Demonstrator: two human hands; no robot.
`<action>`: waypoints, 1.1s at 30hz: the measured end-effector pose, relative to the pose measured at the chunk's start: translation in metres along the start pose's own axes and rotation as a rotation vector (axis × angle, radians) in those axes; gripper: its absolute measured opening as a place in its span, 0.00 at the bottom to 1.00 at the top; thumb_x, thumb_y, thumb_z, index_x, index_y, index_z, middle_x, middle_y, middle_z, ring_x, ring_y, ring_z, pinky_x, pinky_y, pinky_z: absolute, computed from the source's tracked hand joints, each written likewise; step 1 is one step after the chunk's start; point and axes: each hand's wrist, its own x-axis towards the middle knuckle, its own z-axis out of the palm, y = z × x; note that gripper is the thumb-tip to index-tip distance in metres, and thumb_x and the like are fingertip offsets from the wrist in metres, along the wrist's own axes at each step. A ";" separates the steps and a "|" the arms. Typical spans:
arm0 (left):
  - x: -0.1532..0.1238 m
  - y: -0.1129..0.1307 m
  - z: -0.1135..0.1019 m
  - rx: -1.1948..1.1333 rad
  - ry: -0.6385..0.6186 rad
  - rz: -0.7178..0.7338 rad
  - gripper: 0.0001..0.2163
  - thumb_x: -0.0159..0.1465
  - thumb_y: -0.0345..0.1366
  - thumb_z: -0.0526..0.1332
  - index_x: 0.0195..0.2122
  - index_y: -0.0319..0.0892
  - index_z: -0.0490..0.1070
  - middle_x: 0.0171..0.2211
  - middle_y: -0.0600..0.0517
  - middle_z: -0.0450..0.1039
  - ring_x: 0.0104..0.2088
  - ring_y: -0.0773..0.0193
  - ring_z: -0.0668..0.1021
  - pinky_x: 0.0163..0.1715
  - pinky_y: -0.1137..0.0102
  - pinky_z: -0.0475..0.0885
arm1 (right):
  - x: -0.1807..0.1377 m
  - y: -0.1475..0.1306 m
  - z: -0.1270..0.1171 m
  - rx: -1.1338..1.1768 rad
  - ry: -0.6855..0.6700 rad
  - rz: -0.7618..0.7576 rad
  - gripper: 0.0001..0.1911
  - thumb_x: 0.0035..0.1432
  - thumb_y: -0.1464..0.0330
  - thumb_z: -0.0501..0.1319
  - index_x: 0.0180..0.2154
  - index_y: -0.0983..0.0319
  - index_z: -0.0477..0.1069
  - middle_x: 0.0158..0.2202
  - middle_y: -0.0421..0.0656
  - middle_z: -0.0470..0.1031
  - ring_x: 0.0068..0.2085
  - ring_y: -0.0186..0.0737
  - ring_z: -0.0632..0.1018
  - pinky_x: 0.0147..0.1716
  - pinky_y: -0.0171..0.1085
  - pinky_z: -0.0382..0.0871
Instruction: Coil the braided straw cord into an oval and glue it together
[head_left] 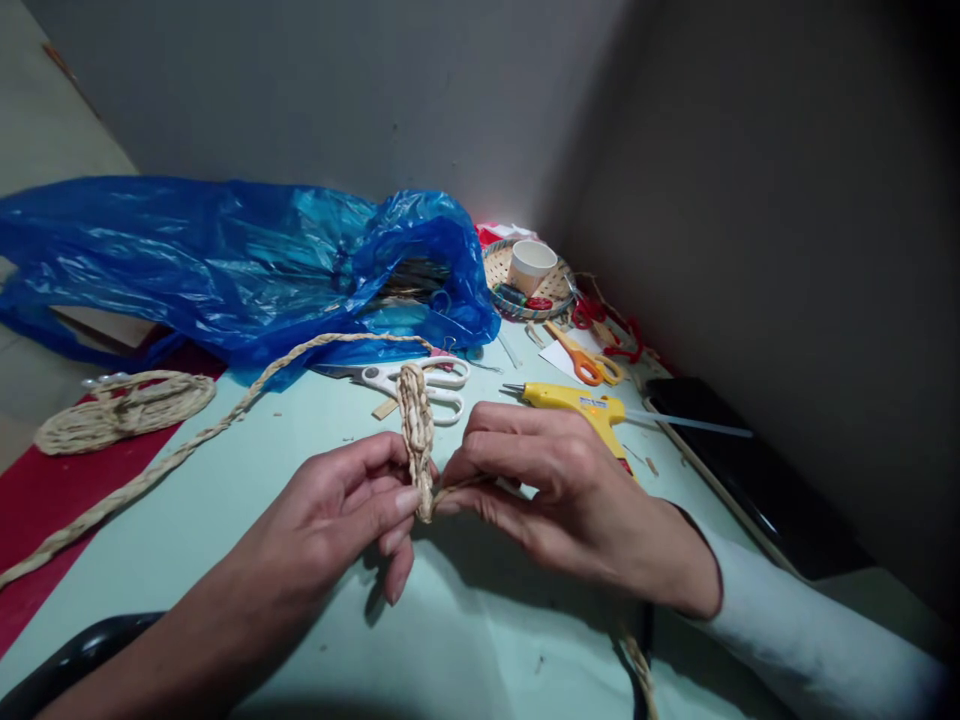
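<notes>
Between my hands a small coil of braided straw cord (417, 425) stands on edge, its narrow side toward me. My left hand (352, 510) pinches the coil near its lower end, thumb in front and fingers behind. My right hand (547, 480) is closed on a thin strand of the same straw cord (469, 485), just right of the coil's lower end. Part of that strand is hidden under my right fingers. More straw cord (637, 665) hangs below my right wrist. Behind the coil lie white-handled scissors (390, 378).
A yellow glue gun (574, 400) with its stick lies behind my right hand, near orange scissors (577, 357). A blue plastic bag (225, 265) fills the back left. A long braid (247, 400) and a cord bundle (127, 410) lie left. A basket (495, 268) holds a cup (531, 268). A dark tablet-like slab (750, 470) lies right.
</notes>
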 end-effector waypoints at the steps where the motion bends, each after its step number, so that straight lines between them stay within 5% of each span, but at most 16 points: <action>1: 0.000 0.000 0.001 0.009 -0.001 -0.004 0.09 0.62 0.36 0.65 0.43 0.43 0.74 0.18 0.57 0.70 0.20 0.65 0.74 0.26 0.71 0.69 | 0.001 -0.001 0.000 -0.002 0.000 0.023 0.04 0.66 0.73 0.62 0.38 0.65 0.77 0.34 0.43 0.75 0.33 0.35 0.73 0.32 0.32 0.64; 18: -0.003 -0.011 0.002 0.123 -0.029 -0.052 0.09 0.68 0.41 0.60 0.47 0.45 0.71 0.24 0.56 0.69 0.24 0.65 0.73 0.31 0.69 0.69 | -0.002 0.001 0.003 -0.102 0.029 0.142 0.04 0.62 0.74 0.63 0.34 0.66 0.76 0.34 0.44 0.76 0.33 0.36 0.74 0.33 0.34 0.65; 33: 0.000 -0.017 0.003 0.097 -0.033 -0.056 0.10 0.68 0.46 0.61 0.40 0.45 0.71 0.24 0.59 0.66 0.24 0.68 0.71 0.29 0.71 0.66 | -0.004 0.000 0.006 -0.286 0.093 0.179 0.08 0.64 0.69 0.63 0.32 0.64 0.70 0.30 0.39 0.69 0.27 0.32 0.66 0.26 0.36 0.53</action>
